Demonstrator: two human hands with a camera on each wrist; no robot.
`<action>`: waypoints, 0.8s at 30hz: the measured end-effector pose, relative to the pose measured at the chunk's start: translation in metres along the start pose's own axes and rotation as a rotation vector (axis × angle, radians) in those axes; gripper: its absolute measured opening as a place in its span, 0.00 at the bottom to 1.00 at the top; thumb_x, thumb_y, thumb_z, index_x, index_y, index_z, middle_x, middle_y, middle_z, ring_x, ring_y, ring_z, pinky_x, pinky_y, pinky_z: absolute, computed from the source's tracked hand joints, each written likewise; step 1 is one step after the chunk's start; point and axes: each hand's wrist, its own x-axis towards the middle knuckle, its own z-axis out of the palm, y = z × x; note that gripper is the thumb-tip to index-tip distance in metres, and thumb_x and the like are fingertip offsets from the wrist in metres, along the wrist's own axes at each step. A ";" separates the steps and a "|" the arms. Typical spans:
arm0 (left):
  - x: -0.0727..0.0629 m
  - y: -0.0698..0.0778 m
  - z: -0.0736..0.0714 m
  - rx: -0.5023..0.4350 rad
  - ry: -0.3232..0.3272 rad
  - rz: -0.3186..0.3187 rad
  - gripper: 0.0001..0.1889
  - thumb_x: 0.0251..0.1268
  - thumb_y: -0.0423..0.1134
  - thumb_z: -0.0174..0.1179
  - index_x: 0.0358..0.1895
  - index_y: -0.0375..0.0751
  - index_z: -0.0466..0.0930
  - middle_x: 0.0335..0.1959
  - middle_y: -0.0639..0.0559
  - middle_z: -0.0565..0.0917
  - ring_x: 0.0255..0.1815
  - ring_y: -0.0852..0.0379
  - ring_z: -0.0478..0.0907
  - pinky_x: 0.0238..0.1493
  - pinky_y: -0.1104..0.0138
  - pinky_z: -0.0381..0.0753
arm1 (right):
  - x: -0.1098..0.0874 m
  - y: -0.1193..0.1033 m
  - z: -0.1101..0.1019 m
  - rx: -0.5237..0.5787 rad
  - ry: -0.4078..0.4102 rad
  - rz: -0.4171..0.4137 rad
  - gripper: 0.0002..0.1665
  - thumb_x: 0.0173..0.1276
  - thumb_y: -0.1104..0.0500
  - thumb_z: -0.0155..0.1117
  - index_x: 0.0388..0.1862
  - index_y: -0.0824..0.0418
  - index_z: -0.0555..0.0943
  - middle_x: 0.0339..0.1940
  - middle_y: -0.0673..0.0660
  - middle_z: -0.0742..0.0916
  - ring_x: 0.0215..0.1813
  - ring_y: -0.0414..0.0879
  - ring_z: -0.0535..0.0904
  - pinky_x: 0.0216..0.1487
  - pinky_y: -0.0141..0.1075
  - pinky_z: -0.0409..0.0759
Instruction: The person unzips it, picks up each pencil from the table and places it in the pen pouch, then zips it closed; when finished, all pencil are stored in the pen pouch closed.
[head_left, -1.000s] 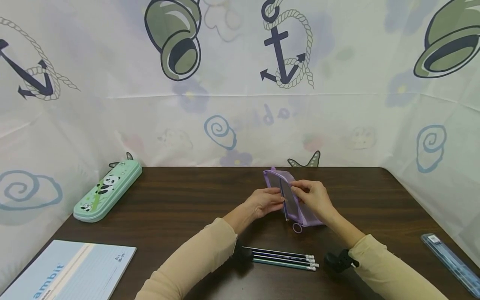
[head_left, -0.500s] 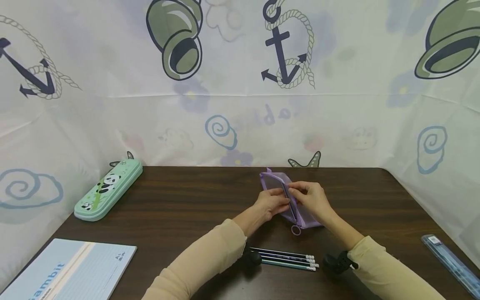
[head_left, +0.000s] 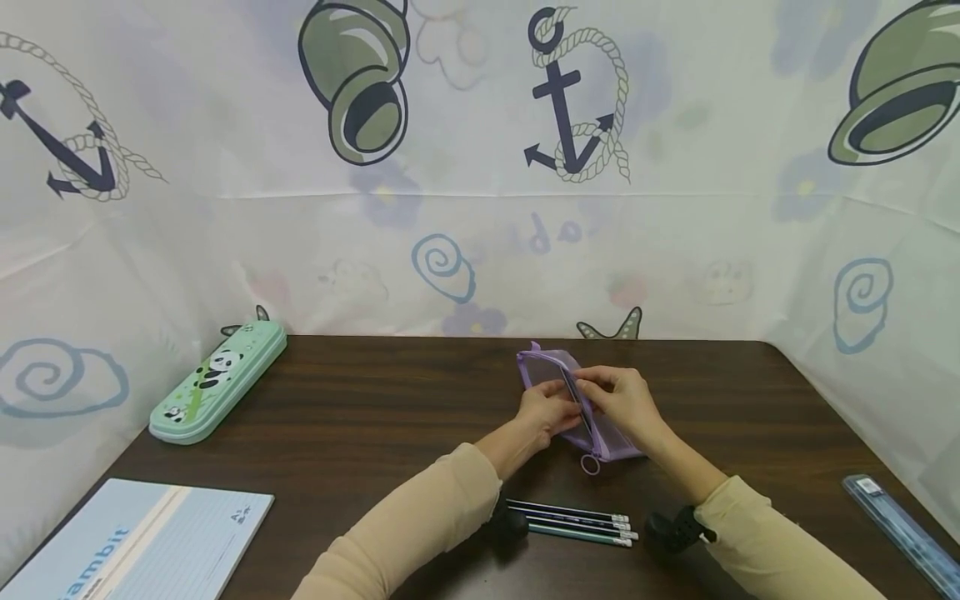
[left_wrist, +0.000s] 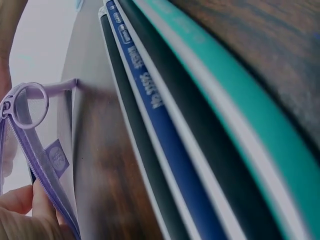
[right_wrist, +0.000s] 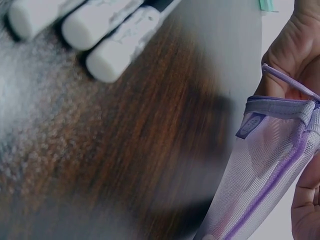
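- My left hand (head_left: pixel 542 412) has slipped deeper into the purple mesh pouch (head_left: pixel 613 443), fingers seemingly pinching a dark pencil (head_left: pixel 572 387).
- The pencil lies along the pouch's open mouth; I judge it mostly inside.
- My right hand (head_left: pixel 626 402) pinches the pouch's edge.

In the head view we see even, diffuse light: the pale backdrop (head_left: pixel 480 217) is bright, and soft shadow darkens the brown tabletop (head_left: pixel 360 400) beneath the left sleeve (head_left: pixel 420 508). We find both wrist views dimmer and cooler. In the left, the green pencil (left_wrist: pixel 235 85) stretches and blurs toward the lens, while lettering on the blue pencil (left_wrist: pixel 150 95) remains discernible. In the right, we note softened erasers (right_wrist: pixel 110 60) and hazy glare at left.
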 end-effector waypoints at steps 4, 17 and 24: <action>-0.001 -0.002 0.003 0.005 0.013 0.002 0.32 0.53 0.14 0.55 0.65 0.26 0.60 0.53 0.31 0.78 0.43 0.45 0.82 0.47 0.57 0.83 | 0.000 0.001 0.000 -0.004 0.006 0.004 0.14 0.68 0.67 0.58 0.49 0.72 0.80 0.42 0.69 0.85 0.29 0.42 0.81 0.30 0.39 0.84; -0.005 -0.003 0.006 0.030 0.037 -0.037 0.35 0.52 0.14 0.56 0.67 0.25 0.57 0.54 0.31 0.74 0.47 0.41 0.81 0.46 0.59 0.83 | 0.000 0.003 0.000 0.002 0.007 0.004 0.15 0.68 0.65 0.59 0.50 0.73 0.79 0.38 0.68 0.86 0.26 0.44 0.80 0.24 0.33 0.81; -0.013 0.004 -0.001 -0.004 -0.005 -0.032 0.34 0.55 0.14 0.54 0.67 0.26 0.58 0.56 0.31 0.70 0.48 0.41 0.79 0.48 0.60 0.82 | 0.005 0.006 -0.003 -0.020 0.023 -0.007 0.14 0.68 0.65 0.59 0.49 0.72 0.80 0.39 0.69 0.86 0.24 0.41 0.80 0.25 0.34 0.82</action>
